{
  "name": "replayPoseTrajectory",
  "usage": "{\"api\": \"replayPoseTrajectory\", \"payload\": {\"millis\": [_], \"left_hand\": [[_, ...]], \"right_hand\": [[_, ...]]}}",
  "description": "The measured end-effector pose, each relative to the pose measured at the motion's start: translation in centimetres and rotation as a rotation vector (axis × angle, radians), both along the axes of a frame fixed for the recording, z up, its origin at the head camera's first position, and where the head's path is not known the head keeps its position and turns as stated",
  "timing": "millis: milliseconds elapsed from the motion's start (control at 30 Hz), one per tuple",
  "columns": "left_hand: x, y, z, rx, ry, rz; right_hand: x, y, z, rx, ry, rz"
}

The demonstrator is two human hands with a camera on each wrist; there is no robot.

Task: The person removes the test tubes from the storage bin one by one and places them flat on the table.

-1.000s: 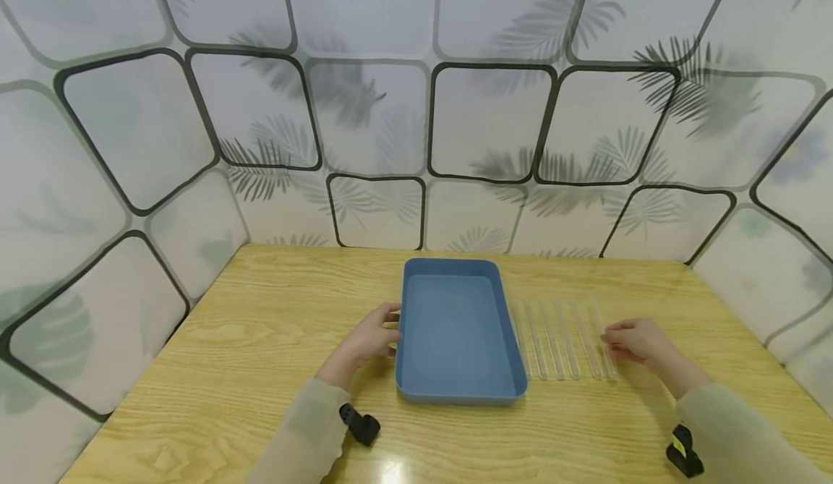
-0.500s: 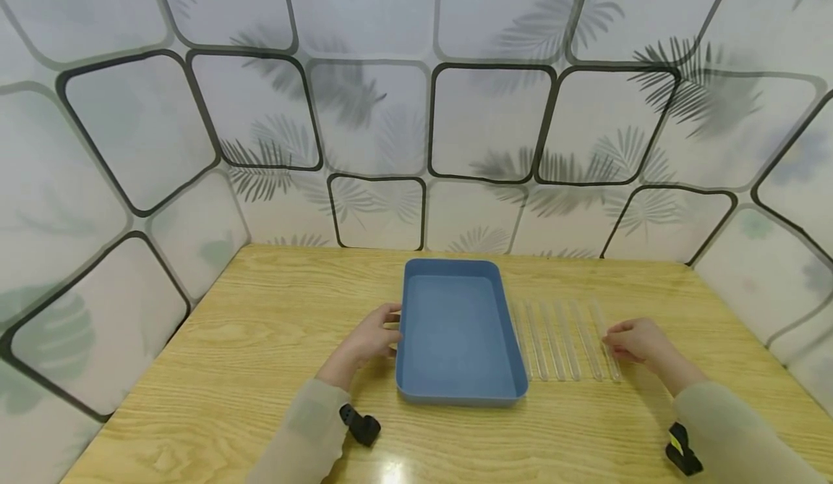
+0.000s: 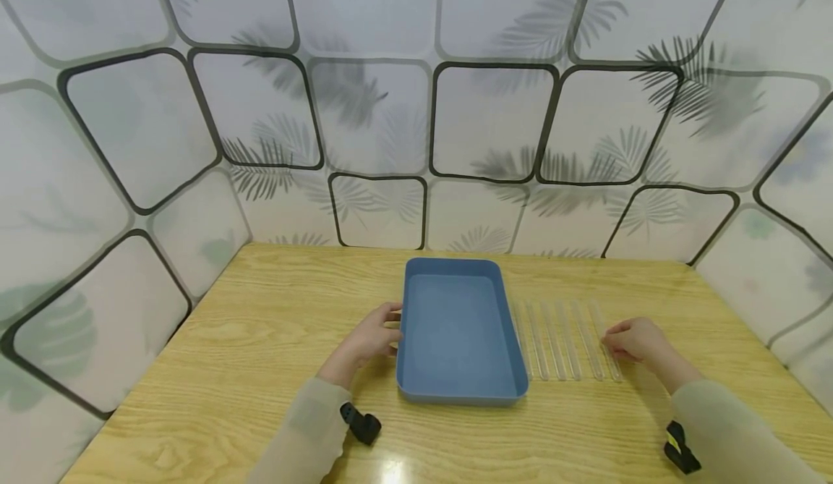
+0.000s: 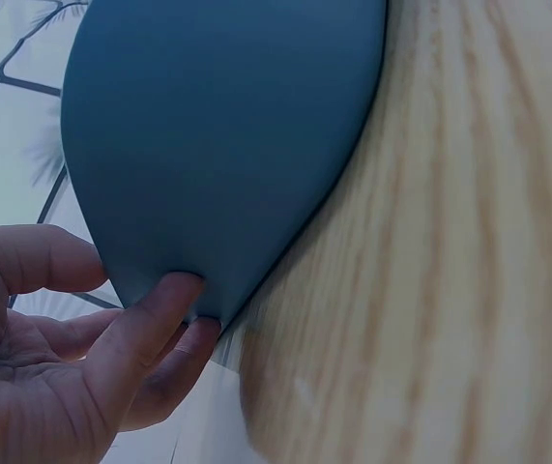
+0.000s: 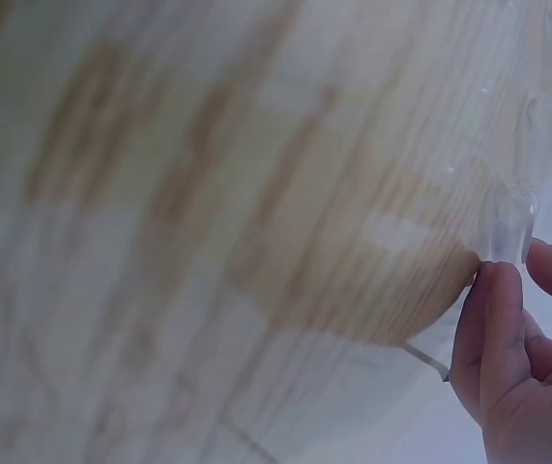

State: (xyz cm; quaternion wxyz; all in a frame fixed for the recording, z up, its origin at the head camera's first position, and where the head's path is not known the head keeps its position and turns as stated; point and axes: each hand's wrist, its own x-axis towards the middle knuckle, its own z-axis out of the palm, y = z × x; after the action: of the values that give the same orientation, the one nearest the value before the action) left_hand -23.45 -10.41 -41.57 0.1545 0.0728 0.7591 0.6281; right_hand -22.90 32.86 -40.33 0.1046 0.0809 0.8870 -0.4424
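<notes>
A blue rectangular tray [image 3: 455, 336] lies on the table, with nothing inside it. My left hand [image 3: 374, 333] rests its fingertips against the tray's left outer wall; the left wrist view has the fingers loosely bent at that wall [image 4: 227, 145]. To the right of the tray several clear test tubes [image 3: 565, 339] lie side by side, their rounded ends toward me. My right hand [image 3: 641, 341] pinches the rightmost test tube [image 3: 597, 316] between thumb and fingers. In the right wrist view its rounded end [image 5: 512, 208] shows just above the fingertips.
The wood-grain table [image 3: 280, 303] reaches back to a patterned fabric wall [image 3: 377, 115], which also encloses both sides. A black wrist camera [image 3: 361, 425] sits on the left sleeve, another black camera [image 3: 681, 449] on the right.
The right hand and the near end of the rightmost test tube have shifted very slightly to the right, widening the gap to its neighbour. My left hand and the tray stay put.
</notes>
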Motion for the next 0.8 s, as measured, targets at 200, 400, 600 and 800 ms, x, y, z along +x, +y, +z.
{"api": "replayPoseTrajectory", "payload": {"millis": [200, 400, 600, 800], "left_hand": [[0.01, -0.01, 0.05, -0.012, -0.002, -0.004], [-0.13, -0.05, -0.06, -0.02, 0.003, -0.011], [0.04, -0.01, 0.3, -0.022, 0.003, -0.019], [-0.25, -0.08, -0.15, -0.023, -0.001, -0.011]], "right_hand": [[0.0, -0.04, 0.05, 0.037, 0.004, 0.01], [0.0, -0.1, -0.02, 0.056, 0.021, 0.021], [0.17, -0.24, 0.08, 0.059, 0.024, 0.024], [0.12, -0.24, 0.17, 0.046, 0.008, 0.012]]}}
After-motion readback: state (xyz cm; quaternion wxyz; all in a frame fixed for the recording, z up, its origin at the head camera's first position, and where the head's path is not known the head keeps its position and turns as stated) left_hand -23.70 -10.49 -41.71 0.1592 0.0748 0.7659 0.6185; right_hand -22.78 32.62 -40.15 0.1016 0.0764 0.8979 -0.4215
